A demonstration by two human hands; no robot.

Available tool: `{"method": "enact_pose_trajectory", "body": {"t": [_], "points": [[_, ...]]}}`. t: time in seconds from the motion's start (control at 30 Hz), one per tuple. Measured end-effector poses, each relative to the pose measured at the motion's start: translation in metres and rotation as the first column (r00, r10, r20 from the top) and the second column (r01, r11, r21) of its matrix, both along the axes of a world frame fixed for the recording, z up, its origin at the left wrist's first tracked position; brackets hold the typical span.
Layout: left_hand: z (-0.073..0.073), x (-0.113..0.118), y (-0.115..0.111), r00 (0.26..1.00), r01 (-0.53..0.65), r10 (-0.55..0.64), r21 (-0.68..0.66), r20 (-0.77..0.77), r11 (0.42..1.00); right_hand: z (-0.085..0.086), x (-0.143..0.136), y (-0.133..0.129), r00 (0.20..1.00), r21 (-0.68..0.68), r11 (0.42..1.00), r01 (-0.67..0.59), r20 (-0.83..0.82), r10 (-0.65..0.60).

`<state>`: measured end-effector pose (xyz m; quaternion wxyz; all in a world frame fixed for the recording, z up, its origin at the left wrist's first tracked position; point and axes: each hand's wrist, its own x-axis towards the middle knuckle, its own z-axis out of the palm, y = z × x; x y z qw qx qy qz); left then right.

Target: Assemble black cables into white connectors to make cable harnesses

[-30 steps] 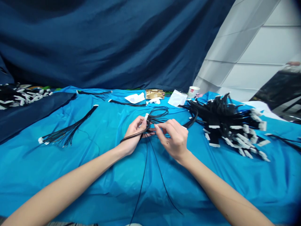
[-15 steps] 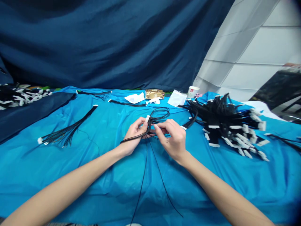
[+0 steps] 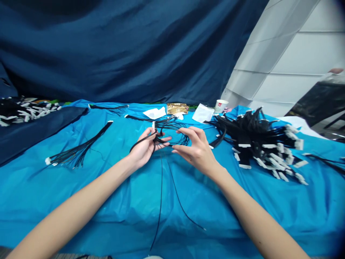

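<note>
My left hand holds a black cable bundle near its white connector. The bundle's wires loop out to the right over the left fingertips, and some cable curves round the back of that hand. To the right, my right hand has thumb and fingers apart at the edge of the loops; whether it touches them I cannot tell. Two thin black wires hang from below the bundle toward the front of the blue cloth.
At right lies a big heap of black cables with white connectors; another pile is at far left. Single bundles lie on the cloth. Behind are a gold packet, white papers and a paper cup.
My left hand has moved left with the connector, and the loops have spread wider. My right hand's fingers have come apart from their pinch. The two thin wires have shifted slightly left.
</note>
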<state>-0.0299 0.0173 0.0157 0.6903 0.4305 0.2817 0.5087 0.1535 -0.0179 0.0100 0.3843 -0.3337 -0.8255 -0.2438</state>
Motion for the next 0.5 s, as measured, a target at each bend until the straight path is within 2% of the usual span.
{"method": "enact_pose_trajectory", "body": {"t": [0.13, 0.37, 0.5], "points": [[0.0034, -0.0039, 0.0041, 0.999, -0.008, 0.009, -0.021, 0.030, 1.000, -0.0007, 0.0048, 0.0033, 0.999, 0.011, 0.999, 0.044, 0.001, -0.044], [0.0055, -0.0050, 0.0031, 0.999, 0.050, -0.050, -0.044, 0.006, 0.998, -0.0015, 0.0066, 0.0041, 0.988, 0.037, 0.987, 0.157, 0.003, -0.157], [0.0050, -0.0025, 0.0050, 0.998, 0.012, -0.007, -0.074, 0.060, 0.997, -0.0031, 0.0033, 0.0026, 0.984, 0.065, 0.982, 0.177, 0.013, -0.178]]}}
